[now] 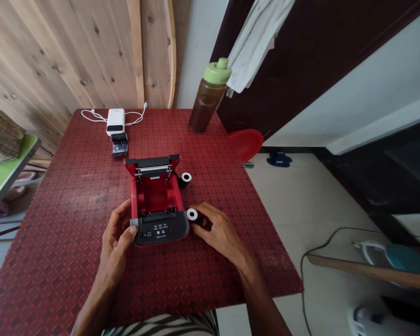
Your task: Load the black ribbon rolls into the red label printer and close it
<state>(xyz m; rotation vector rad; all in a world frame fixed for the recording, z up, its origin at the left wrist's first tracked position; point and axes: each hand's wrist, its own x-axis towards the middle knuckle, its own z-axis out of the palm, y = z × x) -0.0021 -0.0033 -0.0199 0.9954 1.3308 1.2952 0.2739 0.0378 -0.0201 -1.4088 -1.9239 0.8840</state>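
A small red and black receipt printer [160, 231] sits on the table with its lid [153, 164] raised at the back. Its red paper compartment [157, 193] shows no roll inside. My left hand [117, 238] grips the printer's front left corner, thumb on top. At the printer's right side, my right hand [215, 228] is closed around a dark paper roll [192, 214] whose white core end faces left. Behind it, another dark roll with a white end [186, 178] lies beside the printer, near the lid hinge.
A white power bank [116, 120] with a white cable [134, 120] and a small black packet [120, 145] lie at the table's back left. A brown bottle with a green cap [208, 98] stands at the back right. The red patterned table [73, 242] ends at right above a tiled floor.
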